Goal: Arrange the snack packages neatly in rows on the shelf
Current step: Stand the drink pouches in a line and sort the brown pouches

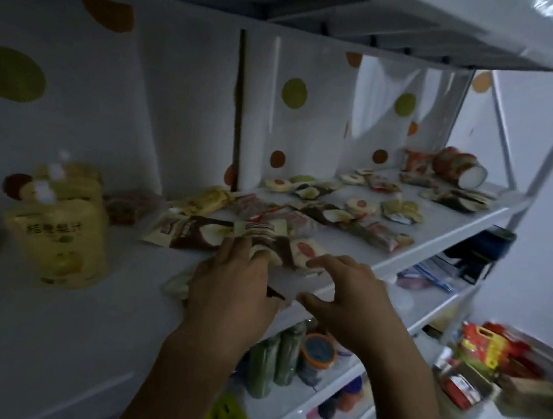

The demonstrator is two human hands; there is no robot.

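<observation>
Left hand [232, 283] at the front edge of the white shelf [438, 227], fingers curled onto brown snack packets [282, 254], right hand [354, 297] just beside, thumb and forefinger spread, grip unclear through blur, loose packets [361, 207] scattered rightward, 1 yellow pouch [59, 229] far left.

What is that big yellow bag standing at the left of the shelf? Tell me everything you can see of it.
The yellow pouch looks like soft, glossy plastic, with dark printed characters across its front and a white cap on top. It stands upright on the white shelf, left of the scattered snack packets. A second, similar pouch seems to stand close behind it. Blur hides the finer print.
</observation>
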